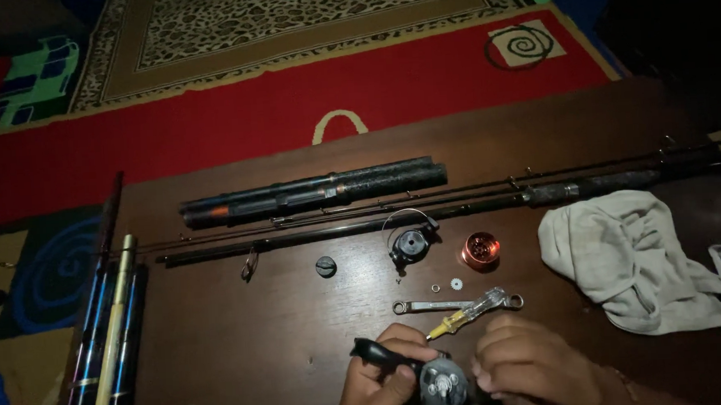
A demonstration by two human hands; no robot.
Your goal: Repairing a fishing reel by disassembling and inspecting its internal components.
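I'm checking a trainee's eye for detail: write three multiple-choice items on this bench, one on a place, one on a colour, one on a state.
1. Where does the grey cloth lie?
A. At the table's right
B. On the red rug
C. Under the rods

2. What colour is the loose spool near the table's middle?
A. Blue
B. Copper-orange
C. White

3. How is the reel body held?
A. Lying untouched
B. In one hand only
C. Between both hands

Key:
1 A, the cloth lies crumpled on the dark table at its right side.
2 B, the spool shines copper-orange beside the black reel part.
3 C, the left hand and right hand both close on it at the near edge.
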